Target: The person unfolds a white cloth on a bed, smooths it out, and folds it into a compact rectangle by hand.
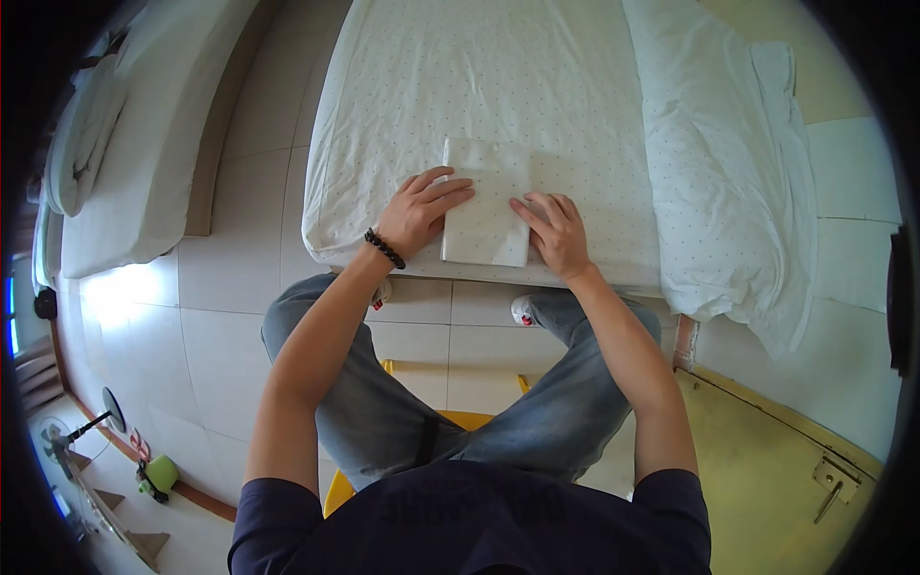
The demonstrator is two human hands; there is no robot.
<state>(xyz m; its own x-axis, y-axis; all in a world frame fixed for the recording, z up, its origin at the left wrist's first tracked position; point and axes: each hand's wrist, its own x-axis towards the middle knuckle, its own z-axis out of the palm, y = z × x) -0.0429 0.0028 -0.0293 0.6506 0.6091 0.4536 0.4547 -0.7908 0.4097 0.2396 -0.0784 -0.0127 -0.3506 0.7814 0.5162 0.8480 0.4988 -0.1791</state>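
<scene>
A flat white rectangle (486, 216), which looks like a neatly folded cloth or a soft pack, lies near the front edge of the dotted white bed (489, 77). My left hand (420, 209), with a dark beaded bracelet on its wrist, rests at the rectangle's left side, its outstretched fingers over that edge. On the opposite side, my right hand (556, 228) has its fingers apart, with the fingertips touching the right edge. Neither hand is wrapped around it. I cannot make out whether it has separate layers.
Crumpled white bedding (719, 182) covers the bed's right side. A second bed (144, 134) stands at the left across the tiled floor (230, 287). Beneath me is a yellow stool (468, 420). A yellowish door (767, 470) with a latch is at the lower right, a green object (161, 473) at the lower left.
</scene>
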